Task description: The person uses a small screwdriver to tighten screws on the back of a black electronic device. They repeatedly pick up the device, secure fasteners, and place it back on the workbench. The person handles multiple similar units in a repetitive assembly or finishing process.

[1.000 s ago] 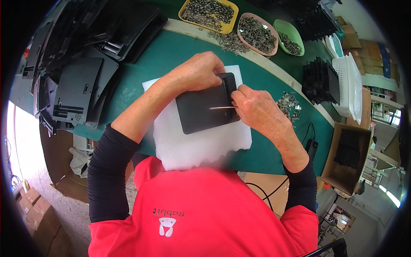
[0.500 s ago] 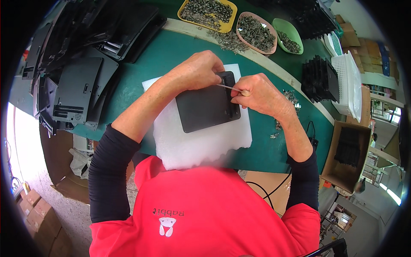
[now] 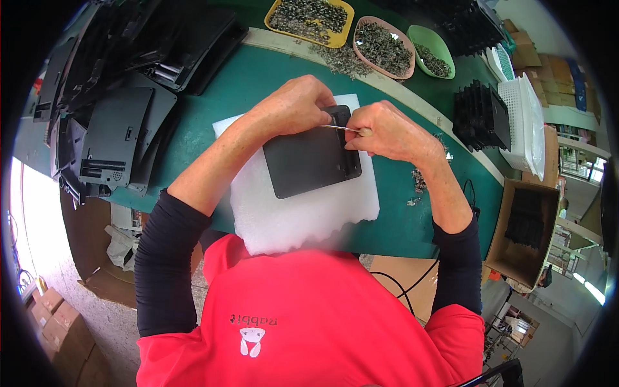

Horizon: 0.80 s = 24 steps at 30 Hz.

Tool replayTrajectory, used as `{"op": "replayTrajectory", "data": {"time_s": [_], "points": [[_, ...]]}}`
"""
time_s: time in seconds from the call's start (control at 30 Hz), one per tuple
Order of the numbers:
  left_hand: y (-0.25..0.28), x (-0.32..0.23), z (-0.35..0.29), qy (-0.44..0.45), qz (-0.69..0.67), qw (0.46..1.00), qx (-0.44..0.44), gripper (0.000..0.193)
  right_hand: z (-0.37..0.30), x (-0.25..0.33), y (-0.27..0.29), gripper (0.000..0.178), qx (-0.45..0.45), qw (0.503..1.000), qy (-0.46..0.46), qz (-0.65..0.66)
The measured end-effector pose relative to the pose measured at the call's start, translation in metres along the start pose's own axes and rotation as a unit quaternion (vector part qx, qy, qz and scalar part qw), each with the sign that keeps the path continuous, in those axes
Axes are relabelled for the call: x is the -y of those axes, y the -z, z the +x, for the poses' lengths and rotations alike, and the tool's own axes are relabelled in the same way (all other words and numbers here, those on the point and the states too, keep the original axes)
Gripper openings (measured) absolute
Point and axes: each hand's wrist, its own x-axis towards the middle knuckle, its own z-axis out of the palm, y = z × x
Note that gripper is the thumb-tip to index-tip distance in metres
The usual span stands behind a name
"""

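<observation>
A black plastic panel (image 3: 303, 164) with a recessed strip along its right side lies on a white foam sheet (image 3: 290, 222). My right hand (image 3: 387, 134) is closed round the pale handle of a thin metal tool (image 3: 340, 128), its shaft pointing left over the panel's upper right part. At the panel's top edge my left hand (image 3: 298, 106) is bent down, fingers curled together near the tool's tip. Whatever the left fingertips pinch is hidden by the hand.
Yellow (image 3: 345, 40), pink (image 3: 361, 55) and green (image 3: 451, 71) trays of small metal parts stand at the back. Black panels (image 3: 119, 129) are stacked at left. Loose metal pieces (image 3: 419, 184) lie right of my right hand. Black parts (image 3: 480, 119) and a white basket (image 3: 525, 122) stand farther right.
My right hand has turned and moved slightly up and to the left with the tool, whose shaft lies flatter. My left hand stays nearly in place at the panel's top edge.
</observation>
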Motion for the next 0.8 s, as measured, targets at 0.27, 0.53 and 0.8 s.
{"op": "replayTrajectory", "data": {"time_s": [0.27,0.53,0.8], "points": [[-0.002,0.003,0.004,-0.01,-0.018,1.0,0.0,0.032,-0.02,-0.016,-0.032,0.008,-0.134,0.977,0.131,-0.098],[0.003,-0.003,0.002,0.006,-0.015,1.0,0.014,0.031,-0.023,-0.009,-0.027,0.008,-0.134,0.978,0.105,-0.116],[0.003,0.0,0.005,-0.006,-0.017,1.0,0.022,0.03,-0.023,-0.009,-0.033,0.007,-0.138,0.973,0.129,-0.132]]}}
